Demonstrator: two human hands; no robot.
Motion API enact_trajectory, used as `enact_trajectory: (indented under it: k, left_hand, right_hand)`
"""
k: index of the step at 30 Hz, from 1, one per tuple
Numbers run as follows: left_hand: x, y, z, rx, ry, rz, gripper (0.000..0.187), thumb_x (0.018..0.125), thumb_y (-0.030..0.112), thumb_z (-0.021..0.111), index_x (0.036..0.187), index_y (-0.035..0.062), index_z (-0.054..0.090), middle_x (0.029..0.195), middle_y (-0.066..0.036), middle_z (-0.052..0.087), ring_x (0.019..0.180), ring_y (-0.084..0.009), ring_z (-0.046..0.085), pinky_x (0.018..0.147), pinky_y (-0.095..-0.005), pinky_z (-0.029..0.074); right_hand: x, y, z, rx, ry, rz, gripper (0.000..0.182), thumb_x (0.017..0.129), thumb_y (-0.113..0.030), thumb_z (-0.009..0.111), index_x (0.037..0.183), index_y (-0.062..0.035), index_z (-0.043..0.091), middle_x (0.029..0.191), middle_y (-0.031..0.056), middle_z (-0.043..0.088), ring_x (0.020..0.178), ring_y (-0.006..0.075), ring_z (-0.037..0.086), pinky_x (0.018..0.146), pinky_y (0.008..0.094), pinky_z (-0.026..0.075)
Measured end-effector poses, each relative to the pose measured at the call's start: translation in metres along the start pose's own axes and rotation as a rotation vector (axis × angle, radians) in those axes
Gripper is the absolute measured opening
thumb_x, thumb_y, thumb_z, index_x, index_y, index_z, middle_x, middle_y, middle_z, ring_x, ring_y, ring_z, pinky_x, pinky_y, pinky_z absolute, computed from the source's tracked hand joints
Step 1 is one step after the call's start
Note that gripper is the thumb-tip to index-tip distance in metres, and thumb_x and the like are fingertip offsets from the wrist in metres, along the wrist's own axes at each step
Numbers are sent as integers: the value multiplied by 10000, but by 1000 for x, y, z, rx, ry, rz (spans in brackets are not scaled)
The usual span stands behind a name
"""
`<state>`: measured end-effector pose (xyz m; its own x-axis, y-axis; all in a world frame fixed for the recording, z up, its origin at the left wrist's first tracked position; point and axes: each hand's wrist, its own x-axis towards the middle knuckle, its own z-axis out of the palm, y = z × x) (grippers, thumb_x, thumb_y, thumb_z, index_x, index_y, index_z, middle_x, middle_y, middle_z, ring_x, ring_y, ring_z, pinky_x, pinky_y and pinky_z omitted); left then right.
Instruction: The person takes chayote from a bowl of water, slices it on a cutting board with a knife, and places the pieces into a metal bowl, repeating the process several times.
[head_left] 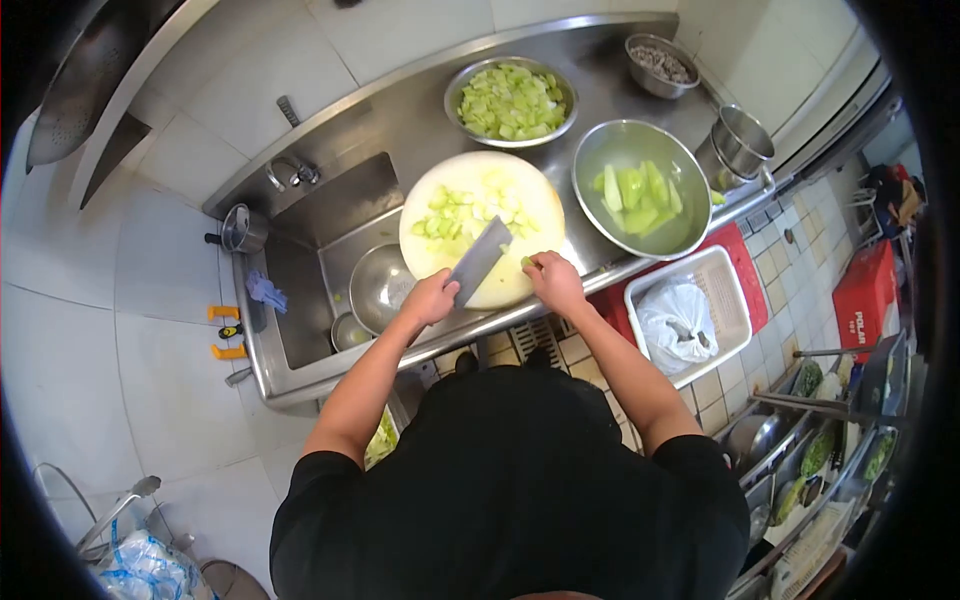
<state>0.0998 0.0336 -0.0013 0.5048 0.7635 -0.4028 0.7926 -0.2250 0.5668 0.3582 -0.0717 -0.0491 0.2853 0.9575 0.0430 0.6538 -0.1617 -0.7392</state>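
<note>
"How were your hands set at the cutting board [547,205]?"

"Your left hand [432,298] was closed around the knife [482,262], its blade slanting over the board near the chopped vegetable [450,217]. Your right hand [557,284] pinched a small green piece [527,262] by the board's near right edge, fingertips apart from the blade, likely for safety."

"And why were the bowls placed that way?"

"The bowl [622,146] of long green strips [640,192] stood just right of the board, presumably within your right hand's reach. The bowl of cut pieces [512,100] sat beyond the board on the table [605,65], seemingly out of the knife's way."
</note>
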Motion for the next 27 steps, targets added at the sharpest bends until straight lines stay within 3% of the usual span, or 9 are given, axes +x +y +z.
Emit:
enact_trajectory:
  k: [5,8,12,16,17,20,21,24,27]
  left_hand:
    - [-3,-32,-37,25,111,-7,287,1012,291,582,1142,38,617,1059,-257,709,1010,-427,683,866,-496,520]
    - [-17,-36,-55,-18,157,42,286,1009,283,599,1186,60,626,1081,-244,713,1021,-419,685,863,-489,522]
    - [-30,-50,-58,-292,99,120,287,1014,280,594,1224,89,629,1093,-236,713,1028,-433,677,864,-488,520]
    - [-39,-58,-71,-202,217,107,299,981,225,589,1255,126,654,1075,-229,717,1032,-421,676,892,-507,530]
    - [-41,-62,-74,-108,254,139,315,967,212,602,1269,147,663,1065,-215,717,1024,-408,681,891,-500,537]
    - [-40,-76,-73,108,379,242,407,918,181,649,1322,224,661,1038,-147,705,988,-363,692,854,-492,558]
    - [-43,-79,-69,174,414,279,449,900,172,666,1342,252,656,1030,-121,700,974,-347,696,835,-491,564]
    - [-38,-80,-64,215,410,300,486,851,154,688,1325,259,667,1004,-93,677,964,-336,696,815,-466,573]
    - [-45,-73,-66,225,483,350,406,805,148,712,1206,200,690,1003,-87,692,947,-336,697,816,-465,575]
  right_hand:
    - [49,-33,37,-8,14,325,454,860,-294,796,1192,-32,632,999,169,723,909,350,702,824,445,547]
    - [54,-52,64,127,353,2,409,863,-246,804,1170,-42,627,1050,160,678,948,336,667,838,449,532]
    - [75,-90,72,88,340,-307,293,909,-161,747,1154,-48,632,1062,160,628,973,350,624,834,426,517]
    - [85,-71,98,75,296,-5,147,923,-105,699,1062,-58,690,993,124,681,795,295,628,741,377,524]
    - [84,-65,101,200,445,12,144,933,-94,675,1065,-44,700,952,146,700,769,322,634,776,417,521]
    - [73,-95,75,121,606,-13,205,947,-134,692,1094,5,664,1066,133,689,900,268,607,825,391,499]
    - [69,-101,67,64,446,-28,528,916,-324,759,1296,-2,581,1267,183,612,1133,331,563,958,462,465]
    - [66,-134,71,-391,277,-125,988,859,-640,717,1557,-41,356,1539,273,405,1430,461,362,1148,604,303]
    - [85,-139,74,-523,-101,117,1264,793,-864,577,1666,-100,75,1681,305,122,1558,520,30,1206,701,43]
